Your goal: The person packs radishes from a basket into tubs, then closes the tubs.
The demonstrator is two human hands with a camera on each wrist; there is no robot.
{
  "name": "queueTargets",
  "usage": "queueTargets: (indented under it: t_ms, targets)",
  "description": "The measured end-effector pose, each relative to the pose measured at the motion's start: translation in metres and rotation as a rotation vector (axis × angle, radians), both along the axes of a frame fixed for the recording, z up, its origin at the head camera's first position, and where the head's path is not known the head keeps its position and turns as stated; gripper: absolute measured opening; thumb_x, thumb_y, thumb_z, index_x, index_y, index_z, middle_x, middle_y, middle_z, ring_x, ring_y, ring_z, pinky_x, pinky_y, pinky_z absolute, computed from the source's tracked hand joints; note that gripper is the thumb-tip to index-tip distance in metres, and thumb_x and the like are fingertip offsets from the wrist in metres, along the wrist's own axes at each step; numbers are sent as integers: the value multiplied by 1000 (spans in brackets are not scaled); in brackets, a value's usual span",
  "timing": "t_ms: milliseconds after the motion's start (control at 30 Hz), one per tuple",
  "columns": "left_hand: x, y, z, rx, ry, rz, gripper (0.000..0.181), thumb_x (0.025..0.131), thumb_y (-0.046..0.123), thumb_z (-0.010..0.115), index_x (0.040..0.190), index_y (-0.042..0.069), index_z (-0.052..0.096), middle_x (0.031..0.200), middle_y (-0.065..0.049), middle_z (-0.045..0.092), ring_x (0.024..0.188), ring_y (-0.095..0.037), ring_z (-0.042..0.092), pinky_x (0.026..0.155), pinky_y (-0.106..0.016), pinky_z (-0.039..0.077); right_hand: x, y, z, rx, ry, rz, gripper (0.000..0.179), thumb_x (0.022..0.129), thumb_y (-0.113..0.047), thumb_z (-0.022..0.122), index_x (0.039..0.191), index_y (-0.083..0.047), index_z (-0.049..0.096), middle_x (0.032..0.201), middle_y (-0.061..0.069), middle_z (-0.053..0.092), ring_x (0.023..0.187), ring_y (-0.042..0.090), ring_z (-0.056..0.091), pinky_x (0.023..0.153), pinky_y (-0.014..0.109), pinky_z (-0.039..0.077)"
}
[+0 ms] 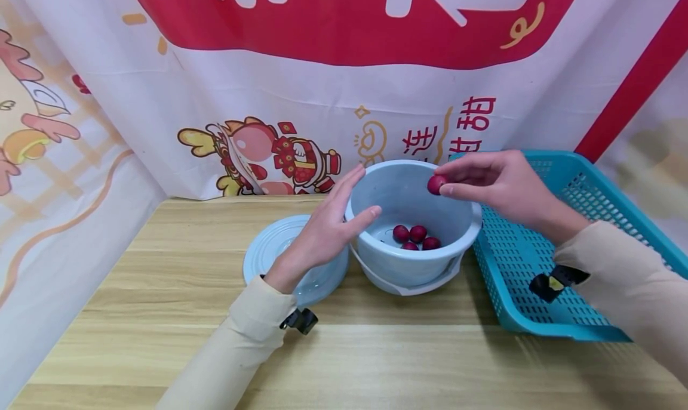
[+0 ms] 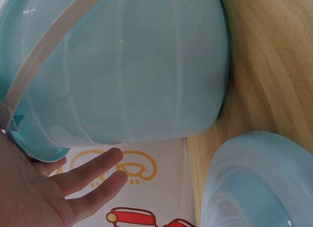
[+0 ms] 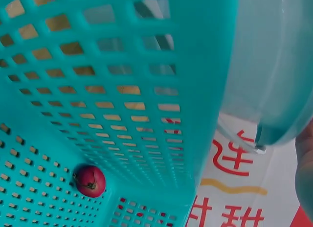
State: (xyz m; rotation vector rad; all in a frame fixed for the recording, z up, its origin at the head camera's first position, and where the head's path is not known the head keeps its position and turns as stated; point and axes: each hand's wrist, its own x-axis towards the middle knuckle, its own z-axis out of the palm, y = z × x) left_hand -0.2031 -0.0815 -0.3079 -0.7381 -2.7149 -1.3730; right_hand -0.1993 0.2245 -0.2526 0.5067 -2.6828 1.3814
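Observation:
My right hand (image 1: 497, 186) pinches a small round red radish (image 1: 436, 185) between thumb and fingers, over the right side of a light blue bucket (image 1: 411, 273). Several like radishes (image 1: 417, 234) lie together on the bucket's floor. At the bucket's left rim is my left hand (image 1: 334, 224), its fingers straight and spread along the outside. The left wrist view shows those fingers (image 2: 100, 173) beside the bucket wall, near the rim. Another radish (image 3: 90, 181) lies in a corner of the teal basket (image 3: 205, 90), seen in the right wrist view.
A round light blue lid (image 1: 263, 252) lies on the wooden table (image 1: 177, 290) left of the bucket, partly under my left forearm. The perforated basket stands close against the bucket's right side, under my right forearm. The bucket's handle (image 1: 403, 289) hangs in front. A printed cloth (image 1: 322, 76) hangs behind.

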Motion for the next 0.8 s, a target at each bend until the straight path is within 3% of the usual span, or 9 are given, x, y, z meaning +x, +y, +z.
queueTargets:
  t_ms: [267,467,800]
  targets:
    - [0,0,0,-1,-11,1,81,101,59,55,170,32,22,178,14,16,165,-19,21,129,-65,26,8,-10,-3,48,21,150,38,90,-13,84,127,-15,77,119,6,79,98,10,78,82,23,64]
    - [0,0,0,-4,-8,3,81,101,59,55,170,32,22,178,13,16,165,-19,22,129,-65,27,8,-9,-5,127,36,178,41,89,-19,86,128,-17,76,119,3,78,101,16,74,82,24,64]
    - [0,0,0,-5,-7,2,81,101,58,55,170,32,22,179,13,16,165,-19,22,129,-64,27,6,-8,-8,159,39,190,41,87,-21,88,126,-19,77,120,2,77,107,23,69,81,26,64]
